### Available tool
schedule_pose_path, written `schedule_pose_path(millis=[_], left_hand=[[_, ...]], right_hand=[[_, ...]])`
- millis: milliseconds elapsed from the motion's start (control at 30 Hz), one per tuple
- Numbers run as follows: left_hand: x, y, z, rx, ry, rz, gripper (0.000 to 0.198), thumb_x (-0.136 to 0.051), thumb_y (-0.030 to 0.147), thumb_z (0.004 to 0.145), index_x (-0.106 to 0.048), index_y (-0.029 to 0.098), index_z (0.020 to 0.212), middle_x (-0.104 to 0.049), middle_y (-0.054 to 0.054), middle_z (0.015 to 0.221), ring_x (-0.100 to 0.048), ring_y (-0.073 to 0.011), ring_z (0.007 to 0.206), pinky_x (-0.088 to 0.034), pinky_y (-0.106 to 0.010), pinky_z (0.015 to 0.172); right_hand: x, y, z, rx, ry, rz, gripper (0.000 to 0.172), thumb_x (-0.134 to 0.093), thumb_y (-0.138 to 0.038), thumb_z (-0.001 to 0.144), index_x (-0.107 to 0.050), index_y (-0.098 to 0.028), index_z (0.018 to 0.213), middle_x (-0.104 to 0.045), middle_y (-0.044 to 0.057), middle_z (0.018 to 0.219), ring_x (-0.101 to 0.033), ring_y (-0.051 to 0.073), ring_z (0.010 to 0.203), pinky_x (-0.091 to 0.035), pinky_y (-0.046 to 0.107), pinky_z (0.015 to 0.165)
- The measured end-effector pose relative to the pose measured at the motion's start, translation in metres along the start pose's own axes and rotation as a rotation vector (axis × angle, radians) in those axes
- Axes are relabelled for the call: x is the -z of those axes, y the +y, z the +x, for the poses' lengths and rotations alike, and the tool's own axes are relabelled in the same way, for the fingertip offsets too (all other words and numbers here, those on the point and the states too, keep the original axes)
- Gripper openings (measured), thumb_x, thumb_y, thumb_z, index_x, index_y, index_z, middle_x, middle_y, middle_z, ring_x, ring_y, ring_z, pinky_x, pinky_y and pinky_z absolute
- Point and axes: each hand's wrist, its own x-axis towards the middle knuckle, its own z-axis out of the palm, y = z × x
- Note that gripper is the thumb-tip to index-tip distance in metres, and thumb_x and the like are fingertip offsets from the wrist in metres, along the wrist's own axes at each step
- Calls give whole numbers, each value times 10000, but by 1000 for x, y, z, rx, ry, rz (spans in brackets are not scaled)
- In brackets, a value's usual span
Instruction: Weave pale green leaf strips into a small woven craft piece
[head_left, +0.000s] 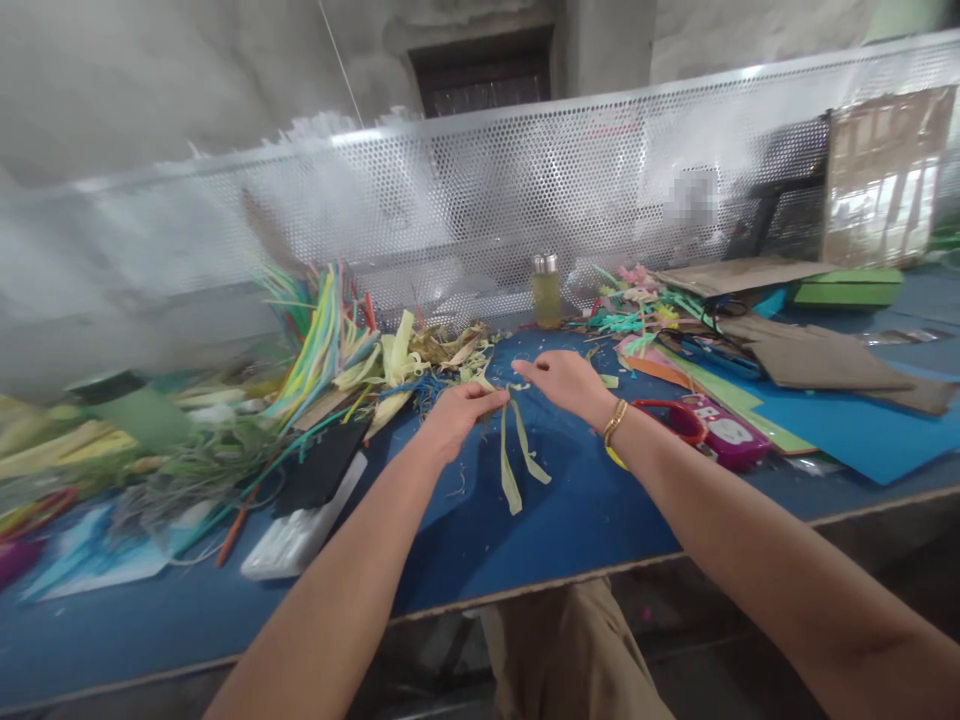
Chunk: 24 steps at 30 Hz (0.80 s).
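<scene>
Over the middle of the blue table, my left hand (466,412) is closed in a pinch on a pale green corn husk strip (510,470). Two narrow tails hang from below its fingertips. My right hand (566,382), with a gold bracelet (615,422) at the wrist, is also pinched, just right of the left. A bit of husk shows between the two hands, but what sits in the right fingertips is too small to make out. Behind my left hand lies a heap of dry husks (401,350).
Colourful stems (319,345) are bunched at the left. A dark phone-like slab (321,465) lies by a white packet (304,530). A jar of yellowish liquid (547,295) stands at the back. Red-handled scissors (679,422), a purple box (731,435) and cardboard (829,360) are right.
</scene>
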Motion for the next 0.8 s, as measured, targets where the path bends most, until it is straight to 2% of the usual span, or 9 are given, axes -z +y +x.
schedule_pose_path(millis=[67,100,233,367,500,600,800], left_hand=[[-2,1,-1,-62,25,98,267,-810,385,601,-666,163,639,-527,35,558,-402,-98,526,-290,-274,562],[-4,1,-1,-87,23,133,254,-802,375,601,-665,162,625,-528,37,554,-415,-103,535,-300,-273,571],[-13,-1,-2,-150,-19,154,181,-759,330,609,-688,164,622,-587,27,591,-481,-125,587,-362,-277,627],[-15,-3,-1,-146,2,135,158,-740,319,613,-703,166,613,-591,24,578,-472,-119,573,-366,-276,621],[-14,0,-2,-109,5,128,146,-740,301,587,-699,161,580,-615,7,583,-493,-125,584,-375,-283,635],[-16,2,-4,-89,-8,113,112,-735,268,554,-693,164,564,-636,-1,583,-532,-144,614,-402,-298,683],[-22,2,-6,-75,-31,53,104,-749,239,526,-679,166,552,-647,-4,594,-545,-147,634,-416,-307,728]], right_hand=[[1,-5,-3,111,164,-138,395,-621,-533,822,-656,-182,643,-644,50,711,-535,155,682,-327,287,624],[0,-7,-5,170,165,-153,380,-630,-527,820,-671,-188,653,-650,47,732,-537,154,703,-328,284,636],[-12,-13,-8,282,-37,-83,387,-629,-508,825,-679,-193,605,-607,22,665,-515,135,663,-323,270,614],[-21,-10,-5,264,24,63,286,-641,-367,823,-654,-177,610,-580,4,675,-496,115,655,-330,249,609],[-21,-8,-5,213,6,182,371,-590,-397,847,-571,-170,555,-475,-27,561,-420,97,571,-298,245,552],[-20,-10,-8,227,-5,173,375,-594,-399,840,-555,-169,545,-468,-29,547,-407,96,560,-286,249,542],[-21,-12,-10,256,62,79,376,-598,-361,843,-546,-169,524,-509,-17,563,-443,100,583,-288,251,559]])
